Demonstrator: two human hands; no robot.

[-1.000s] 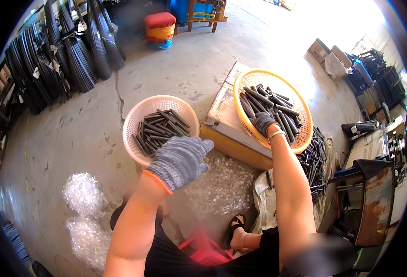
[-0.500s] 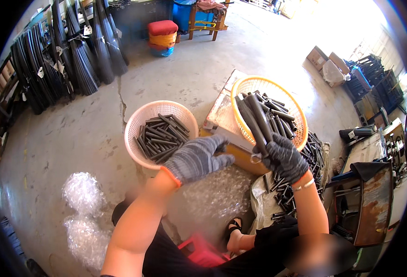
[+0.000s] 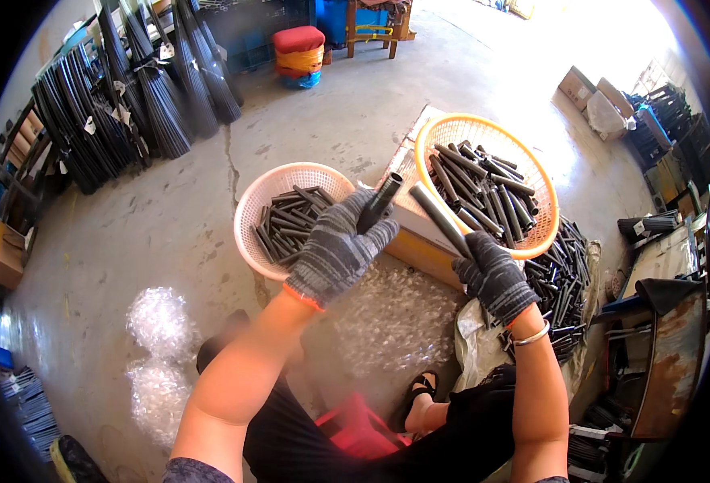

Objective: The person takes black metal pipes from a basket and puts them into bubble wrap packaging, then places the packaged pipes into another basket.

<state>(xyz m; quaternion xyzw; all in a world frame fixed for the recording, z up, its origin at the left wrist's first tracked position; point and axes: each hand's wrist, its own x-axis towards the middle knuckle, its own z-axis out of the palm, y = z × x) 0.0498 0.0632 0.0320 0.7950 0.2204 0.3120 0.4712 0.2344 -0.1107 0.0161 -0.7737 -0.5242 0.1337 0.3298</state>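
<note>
Both of my hands wear grey striped gloves. My left hand (image 3: 335, 253) is closed around a short black tube (image 3: 380, 203), beside the right rim of a pale pink basket (image 3: 246, 217) with many black tubes inside. My right hand (image 3: 493, 276) grips the lower end of another black tube (image 3: 441, 220), which tilts up and left. The two tubes are apart. Behind the right hand, a yellow-orange basket (image 3: 483, 121) full of thicker black tubes rests tilted on a cardboard box (image 3: 419, 259).
Loose black tubes (image 3: 568, 274) lie heaped on sacking at the right. Small clear plastic pieces (image 3: 395, 322) cover the floor below my hands. Two bundles of clear plastic (image 3: 158, 322) lie at the left. A red stool (image 3: 355, 427) is between my legs. Long black rods (image 3: 89, 121) lean at the back left.
My left hand, empty before, now holds a tube. The right hand held at least two tubes together and now shows one. The view has shifted slightly.
</note>
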